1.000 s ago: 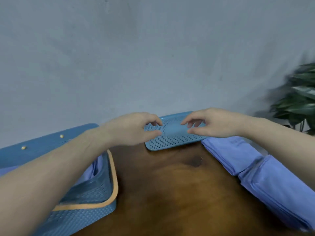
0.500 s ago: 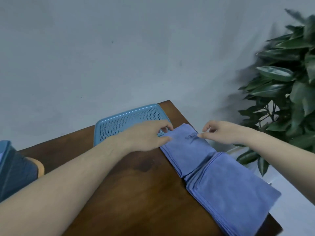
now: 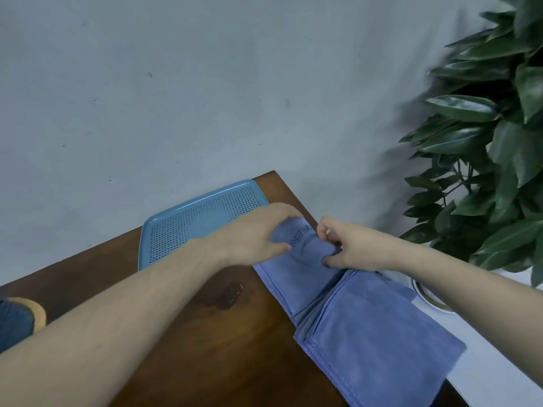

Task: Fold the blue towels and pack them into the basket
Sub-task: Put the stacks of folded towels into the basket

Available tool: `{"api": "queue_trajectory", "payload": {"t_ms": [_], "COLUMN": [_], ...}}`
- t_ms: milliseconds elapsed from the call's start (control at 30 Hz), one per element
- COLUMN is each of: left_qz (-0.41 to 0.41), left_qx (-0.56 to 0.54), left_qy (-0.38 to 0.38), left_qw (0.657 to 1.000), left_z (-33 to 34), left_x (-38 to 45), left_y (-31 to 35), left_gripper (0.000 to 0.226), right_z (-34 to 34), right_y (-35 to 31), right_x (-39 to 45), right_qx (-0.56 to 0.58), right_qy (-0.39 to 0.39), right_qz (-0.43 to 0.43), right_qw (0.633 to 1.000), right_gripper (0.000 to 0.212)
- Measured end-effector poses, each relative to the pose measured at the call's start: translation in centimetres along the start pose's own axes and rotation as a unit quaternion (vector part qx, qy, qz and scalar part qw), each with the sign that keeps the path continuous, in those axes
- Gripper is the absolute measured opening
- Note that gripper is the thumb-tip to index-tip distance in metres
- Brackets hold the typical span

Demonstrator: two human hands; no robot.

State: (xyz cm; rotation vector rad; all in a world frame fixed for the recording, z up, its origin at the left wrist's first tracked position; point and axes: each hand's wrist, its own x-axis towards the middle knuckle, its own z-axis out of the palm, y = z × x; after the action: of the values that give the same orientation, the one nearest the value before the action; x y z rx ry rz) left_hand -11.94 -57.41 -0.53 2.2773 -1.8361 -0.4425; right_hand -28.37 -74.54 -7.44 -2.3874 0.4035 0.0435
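Observation:
A stack of blue towels (image 3: 373,342) lies along the right side of the wooden table (image 3: 188,345), hanging a little over its right edge. The top towel (image 3: 302,254) has dark lettering at its far end and is bunched up there. My left hand (image 3: 252,236) pinches its far left corner between thumb and fingers. My right hand (image 3: 349,248) pinches the far right corner. Only a dark blue corner of the basket (image 3: 14,321) with an orange rim shows at the left edge.
A light blue perforated lid (image 3: 199,218) lies flat at the table's far edge by the grey wall. A leafy green plant (image 3: 487,142) stands beyond the table's right edge, with a white pot rim (image 3: 423,298) below my right forearm.
The view swung right, so the basket slid almost out of sight. Both hands moved from over the lid to the towel stack and closed on the top towel's far corners, bunching it.

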Motion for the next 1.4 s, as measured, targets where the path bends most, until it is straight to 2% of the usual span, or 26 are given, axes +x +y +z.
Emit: {"api": "queue_trajectory", "payload": {"t_ms": [133, 267, 433, 533, 667, 800, 967, 1000, 1067, 1133, 1233, 1333, 1400], "left_qz": [0.021, 0.008, -0.005, -0.030, -0.056, -0.086, -0.102, -0.107, -0.116, -0.139, -0.164, -0.163, -0.156], "left_qx": [0.072, 0.055, -0.031, -0.091, -0.211, -0.301, -0.421, -0.423, -0.410, -0.436, -0.473, -0.478, -0.477], "left_qy": [0.004, -0.001, 0.049, 0.082, 0.135, 0.180, 0.281, 0.291, 0.296, 0.269, 0.232, 0.258, 0.294], "left_qw": [0.997, 0.998, 0.998, 0.992, 0.966, 0.933, 0.856, 0.851, 0.855, 0.848, 0.834, 0.823, 0.813], "left_z": [-0.8, -1.8, -3.0, -3.6, -4.7, -5.9, -7.8, -8.2, -8.6, -8.9, -9.5, -10.3, -10.7], "left_x": [0.9, 0.8, -1.3, -3.2, -6.4, -10.5, -16.7, -18.2, -21.2, -23.9, -28.7, -33.2, -36.0], "left_y": [0.0, 0.3, 0.1, -0.5, -1.0, -2.3, -3.7, -3.9, -4.7, -5.2, -6.7, -8.3, -9.4], "left_gripper": [0.065, 0.063, 0.022, 0.015, 0.019, 0.028, 0.050, 0.056, 0.052, 0.044, 0.045, 0.046, 0.046], "right_z": [-1.0, -1.5, -2.2, -2.5, -2.5, -1.3, 1.6, 2.2, 3.4, 4.3, 6.4, 9.0, 10.9], "right_y": [-1.1, -2.2, -4.2, -6.1, -8.8, -12.0, -16.7, -17.9, -20.6, -23.2, -27.8, -32.1, -34.8], "right_x": [-0.3, 0.2, 1.3, 2.0, 2.9, 3.5, 4.2, 4.2, 4.4, 4.6, 5.0, 5.8, 6.4], "right_qx": [0.105, 0.170, 0.242, 0.301, 0.322, 0.308, 0.273, 0.274, 0.292, 0.307, 0.328, 0.413, 0.477], "right_qy": [0.023, 0.059, 0.098, 0.101, 0.099, 0.058, 0.040, 0.039, 0.035, 0.030, 0.021, -0.007, -0.025], "right_qz": [-0.061, -0.113, -0.165, -0.187, -0.187, -0.220, -0.244, -0.244, -0.246, -0.241, -0.228, -0.205, -0.173], "right_qw": [0.992, 0.977, 0.951, 0.930, 0.923, 0.924, 0.930, 0.929, 0.924, 0.920, 0.917, 0.887, 0.862], "right_gripper": [0.044, 0.050, 0.048, 0.048, 0.059, 0.083, 0.077, 0.075, 0.068, 0.057, 0.047, 0.044, 0.051]}}
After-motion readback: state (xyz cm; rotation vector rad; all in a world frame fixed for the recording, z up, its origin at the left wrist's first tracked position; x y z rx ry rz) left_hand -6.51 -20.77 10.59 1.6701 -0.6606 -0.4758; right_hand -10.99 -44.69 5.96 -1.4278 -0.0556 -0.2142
